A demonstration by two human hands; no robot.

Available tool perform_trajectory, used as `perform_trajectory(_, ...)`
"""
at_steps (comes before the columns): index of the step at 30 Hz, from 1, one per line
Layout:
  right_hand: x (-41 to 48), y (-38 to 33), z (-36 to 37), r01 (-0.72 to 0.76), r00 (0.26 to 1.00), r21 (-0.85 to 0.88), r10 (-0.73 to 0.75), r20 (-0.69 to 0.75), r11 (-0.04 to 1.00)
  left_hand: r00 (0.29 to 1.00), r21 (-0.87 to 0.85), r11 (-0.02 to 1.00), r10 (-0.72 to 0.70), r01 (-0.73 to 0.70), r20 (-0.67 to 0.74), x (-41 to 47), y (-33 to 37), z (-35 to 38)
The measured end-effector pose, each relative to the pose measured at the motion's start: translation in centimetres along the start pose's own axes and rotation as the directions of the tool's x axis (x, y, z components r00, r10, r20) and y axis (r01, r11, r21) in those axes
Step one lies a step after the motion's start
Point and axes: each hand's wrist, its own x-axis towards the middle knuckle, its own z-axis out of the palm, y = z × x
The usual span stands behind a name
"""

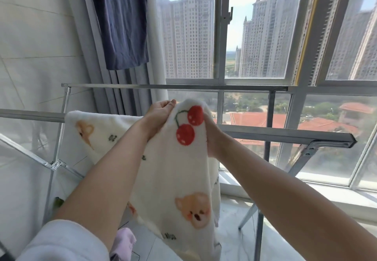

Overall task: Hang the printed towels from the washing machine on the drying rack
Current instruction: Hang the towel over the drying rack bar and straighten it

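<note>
Tiling in pale white is covering the wall (30, 46) at far left. Beside it, a dark blue garment (122, 20) is hanging from above, in front of a grey curtain (130, 85).

Below these, a metal drying rack (285, 135) is stretching across the view. Its far rail is running level under the window and its near rail is passing behind the person's arms. The rack is carrying a printed towel (183, 179), white and fleecy, patterned with red cherries and small bear faces. The towel's left part is lying over the near rail. Its middle is being lifted above that rail, and its long lower part is hanging down in front. I cannot tell whether the draped part and the lifted part are one piece.

The left hand (161, 115), coming from a white sleeve (65, 240), is gripping the towel's raised top edge with its fingers curled. Just to the right, the right hand (212, 136) is holding the towel's other side. Its fingers are mostly hidden behind the fabric.

At the bottom, near the left elbow, a pink cloth (124, 242) is showing.

Through the window (222, 36) on the right, tall tower blocks (189, 32) are rising over red roofs (255, 119).
</note>
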Motion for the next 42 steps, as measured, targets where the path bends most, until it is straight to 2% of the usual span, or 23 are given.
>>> perform_trajectory(5, 0.6, 0.3, 1.5, -0.066, 0.991, -0.08, 0.075, 0.109, 0.995, 0.998, -0.109, 0.994, -0.004, -0.003, -0.058, 0.7, -0.3, -1.3)
perform_trajectory(8, 1.2, -0.3, 1.1, 0.055, 0.997, -0.115, -0.06, -0.04, 0.992, 0.998, -0.124, 0.992, -0.015, 0.008, -0.057, 0.4, -0.2, -1.5)
perform_trajectory(11, 1.3, -2.5, 0.0, 0.188, 0.956, -0.184, -0.223, -0.192, 0.965, 0.996, -0.103, 0.994, -0.038, 0.03, -0.08, 0.5, 0.1, -1.0)
perform_trajectory(14, -0.2, -5.3, -1.2, 0.31, 0.879, -0.143, -0.34, -0.333, 0.94, 0.985, -0.096, 0.994, -0.07, 0.055, -0.156, 0.4, 0.4, -0.6)
perform_trajectory(16, -1.6, -7.2, -2.6, 0.347, 0.802, -0.088, -0.344, -0.488, 0.934, 0.977, -0.123, 0.99, -0.09, 0.067, -0.192, 0.5, 0.5, -0.3)
perform_trajectory(18, -2.9, -8.8, -4.5, 0.371, 0.719, -0.09, -0.347, -0.603, 0.924, 0.974, -0.064, 0.996, -0.08, 0.068, -0.211, 0.2, 0.7, 0.3)
perform_trajectory(19, -3.4, -9.3, -5.4, 0.369, 0.705, -0.099, -0.348, -0.618, 0.924, 0.975, 0.013, 0.998, -0.062, 0.066, -0.212, 0.2, 0.8, 0.7)
perform_trajectory(20, -4.1, -9.5, -6.3, 0.346, 0.726, -0.093, -0.329, -0.604, 0.934, 0.98, 0.095, 0.994, -0.036, 0.056, -0.194, 0.1, 0.8, 1.2)
perform_trajectory(22, -5.4, -9.5, -7.1, 0.192, 0.829, -0.124, -0.229, -0.51, 0.973, 0.995, 0.254, 0.967, 0.001, 0.023, -0.096, 0.0, 0.5, 1.9)
perform_trajectory(24, -6.6, -9.1, -7.9, 0.013, 0.868, -0.266, -0.143, -0.475, 0.964, 0.999, 0.459, 0.888, 0.005, -0.023, 0.041, -0.2, 0.1, 2.2)
perform_trajectory(26, -7.4, -9.1, -8.8, -0.1, 0.843, -0.373, -0.121, -0.525, 0.922, 0.987, 0.57, 0.818, -0.014, -0.08, 0.158, -0.4, -0.1, 2.2)
perform_trajectory(28, -8.2, -9.5, -9.8, -0.144, 0.777, -0.419, -0.16, -0.609, 0.896, 0.978, 0.6, 0.795, -0.045, -0.088, 0.204, -0.7, -0.2, 2.1)
perform_trajectory(30, -9.1, -9.9, -10.7, -0.153, 0.728, -0.44, -0.2, -0.655, 0.885, 0.985, 0.621, 0.779, -0.025, -0.089, 0.173, -0.4, -0.6, 1.9)
perform_trajectory(32, -10.0, -10.3, -11.4, -0.138, 0.72, -0.43, -0.207, -0.662, 0.892, 0.99, 0.616, 0.783, 0.005, -0.09, 0.138, -0.3, -0.7, 1.8)
perform_trajectory(34, -10.7, -10.9, -12.2, -0.05, 0.704, -0.368, -0.228, -0.672, 0.928, 0.996, 0.626, 0.775, 0.043, -0.086, 0.083, 0.0, -0.9, 2.0)
perform_trajectory(37, -12.0, -11.6, -13.4, 0.165, 0.682, -0.202, -0.26, -0.683, 0.965, 0.996, 0.675, 0.735, 0.09, -0.055, -0.017, -0.1, -1.0, 2.6)
perform_trajectory(38, -12.4, -11.7, -13.6, 0.188, 0.671, -0.188, -0.266, -0.692, 0.964, 0.995, 0.69, 0.722, 0.093, -0.041, -0.039, -0.2, -0.9, 2.8)
perform_trajectory(40, -13.2, -11.3, -14.2, 0.13, 0.639, -0.266, -0.286, -0.714, 0.955, 0.995, 0.702, 0.711, 0.087, -0.025, -0.052, -0.3, -0.4, 3.6)
perform_trajectory(42, -13.1, -10.6, -14.6, -0.016, 0.629, -0.446, -0.337, -0.7, 0.895, 0.992, 0.684, 0.726, 0.124, -0.068, -0.033, -0.4, 0.4, 4.8)
